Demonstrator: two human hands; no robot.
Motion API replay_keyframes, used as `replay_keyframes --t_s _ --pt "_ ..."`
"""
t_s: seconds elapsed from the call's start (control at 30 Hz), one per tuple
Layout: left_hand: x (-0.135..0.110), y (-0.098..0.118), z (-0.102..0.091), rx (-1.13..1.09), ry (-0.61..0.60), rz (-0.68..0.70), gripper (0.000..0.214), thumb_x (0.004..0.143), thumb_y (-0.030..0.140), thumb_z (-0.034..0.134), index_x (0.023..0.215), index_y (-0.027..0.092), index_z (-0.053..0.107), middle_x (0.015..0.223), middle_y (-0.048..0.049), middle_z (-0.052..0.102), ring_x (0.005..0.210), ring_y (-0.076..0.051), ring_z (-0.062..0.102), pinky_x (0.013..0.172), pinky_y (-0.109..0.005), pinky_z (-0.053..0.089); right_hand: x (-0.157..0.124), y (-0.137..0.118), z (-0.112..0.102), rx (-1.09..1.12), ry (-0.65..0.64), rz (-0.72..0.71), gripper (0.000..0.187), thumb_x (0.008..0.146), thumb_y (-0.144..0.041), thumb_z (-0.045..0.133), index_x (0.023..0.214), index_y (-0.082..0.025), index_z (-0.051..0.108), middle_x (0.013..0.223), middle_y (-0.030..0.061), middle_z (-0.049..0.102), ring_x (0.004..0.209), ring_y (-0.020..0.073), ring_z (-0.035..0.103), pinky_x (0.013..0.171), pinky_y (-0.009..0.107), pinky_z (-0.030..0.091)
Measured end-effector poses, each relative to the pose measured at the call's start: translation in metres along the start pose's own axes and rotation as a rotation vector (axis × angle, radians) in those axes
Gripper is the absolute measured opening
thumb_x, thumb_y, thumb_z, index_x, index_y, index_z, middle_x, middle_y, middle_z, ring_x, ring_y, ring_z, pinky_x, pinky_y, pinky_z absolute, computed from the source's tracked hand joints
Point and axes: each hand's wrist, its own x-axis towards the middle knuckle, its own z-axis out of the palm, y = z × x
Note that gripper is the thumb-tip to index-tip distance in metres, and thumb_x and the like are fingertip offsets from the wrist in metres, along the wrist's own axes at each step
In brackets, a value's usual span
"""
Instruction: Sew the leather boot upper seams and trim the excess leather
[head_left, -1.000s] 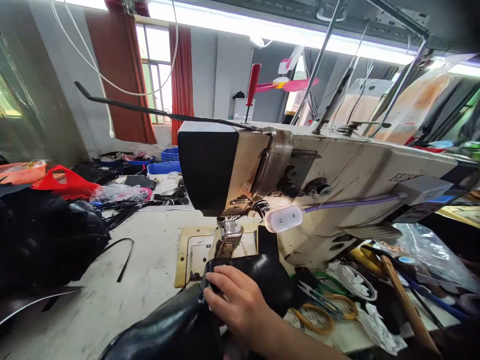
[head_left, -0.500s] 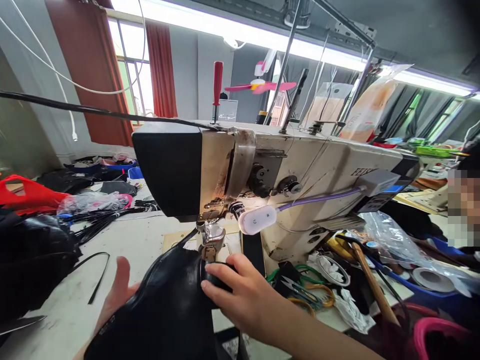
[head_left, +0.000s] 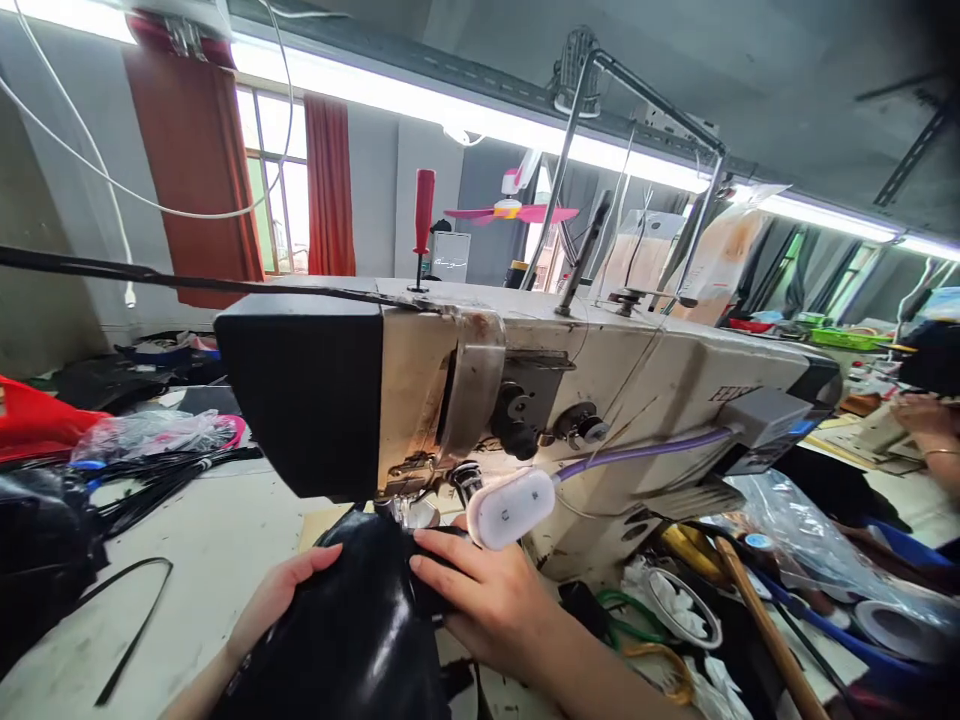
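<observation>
A glossy black leather-like piece (head_left: 360, 620) bulges up under the head of a sewing machine (head_left: 450, 380). My left hand (head_left: 281, 595) grips its left side, with part of the fingers hidden behind it. On the other side, my right hand (head_left: 499, 600) holds the piece's edge near the presser foot, fingertips pressed on the black material. The needle area is mostly covered by the piece and a white clip-on lamp (head_left: 511, 508).
A thin black strip (head_left: 142, 620) lies on the left tabletop, near black bundles (head_left: 45, 560). To the right are a wooden handle (head_left: 765, 625), tape roll (head_left: 900, 630) and plastic bag (head_left: 802, 540). A red-handled screwdriver (head_left: 424, 215) stands on the machine. Another person's hand (head_left: 930, 425) shows far right.
My left hand has moved from spread fingers beside the black piece to gripping its side. The piece now rises higher in front of the needle area. The view has tilted up.
</observation>
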Motion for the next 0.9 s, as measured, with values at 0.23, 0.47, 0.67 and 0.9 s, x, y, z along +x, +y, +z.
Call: replay_keyframes --t_s 0.23,0.47,0.67,0.9 --pt "0.005 0.018 -0.002 -0.028 0.025 -0.1 0.024 0.073 0.036 0.062 0.083 0.019 0.075 0.076 -0.0028 0.077 0.086 -0.028 0.075 0.078 -0.036 0.059 0.0 -0.002 0.003 0.036 -0.026 0.085 0.056 0.074 -0.009 0.058 0.129 -0.021 0.057 0.136 0.009 0.059 0.118 0.027 0.057 0.095 0.042 0.049" --pt "0.003 0.017 -0.007 -0.151 0.05 -0.135 0.009 0.071 0.027 0.07 0.076 0.023 0.076 0.067 0.0035 0.076 0.065 -0.022 0.074 0.067 -0.029 0.06 0.0 0.0 0.001 0.097 -0.003 0.075 0.05 0.077 -0.011 0.059 0.127 -0.019 0.059 0.134 0.0084 0.06 0.117 0.0232 0.058 0.1 0.039 0.047" --pt "0.002 0.013 -0.007 -0.207 0.059 -0.191 0.021 0.074 0.03 0.066 0.088 0.021 0.078 0.069 0.0021 0.077 0.066 -0.026 0.074 0.064 -0.035 0.061 0.0 -0.001 -0.001 0.096 -0.016 0.083 0.048 0.077 -0.012 0.059 0.124 -0.02 0.06 0.133 0.0078 0.061 0.114 0.0233 0.059 0.099 0.04 0.047" --pt "0.006 0.021 -0.004 -0.126 0.067 -0.157 0.035 0.077 0.024 0.066 0.108 0.009 0.071 0.074 -0.0031 0.078 0.071 -0.028 0.075 0.068 -0.036 0.06 0.005 -0.001 -0.001 0.09 0.019 0.088 0.049 0.078 -0.011 0.055 0.126 -0.02 0.059 0.135 0.0069 0.06 0.118 0.022 0.057 0.101 0.037 0.047"
